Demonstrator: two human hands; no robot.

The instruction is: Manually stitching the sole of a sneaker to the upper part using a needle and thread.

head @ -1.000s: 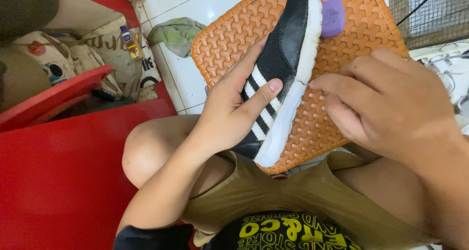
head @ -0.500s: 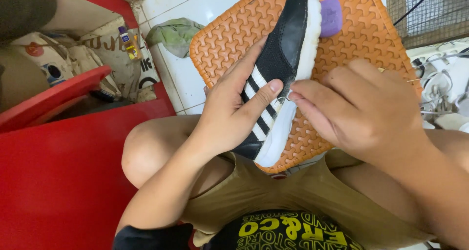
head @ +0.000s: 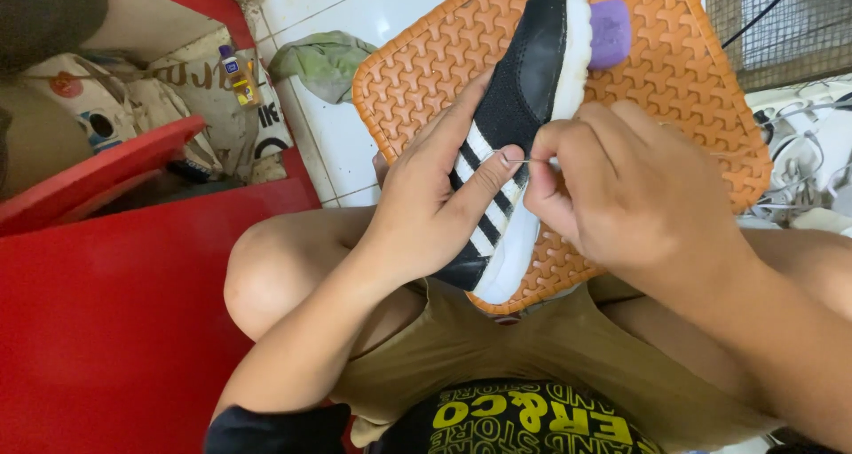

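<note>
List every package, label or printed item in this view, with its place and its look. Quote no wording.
Small bottle: upper left, upright among the bags; amber body, blue cap, blue and white label.
Printed bag: behind that bottle; off-white cloth with dark lettering.
Round badge: far left on a pale bag; reddish-orange.
Shirt print: bottom centre; yellow lettering on black.
No screens or signs show.

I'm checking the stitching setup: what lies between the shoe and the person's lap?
In the head view, an orange textured mat lies under the black shoe, resting on the lap; the left hand steadies the shoe.
</note>
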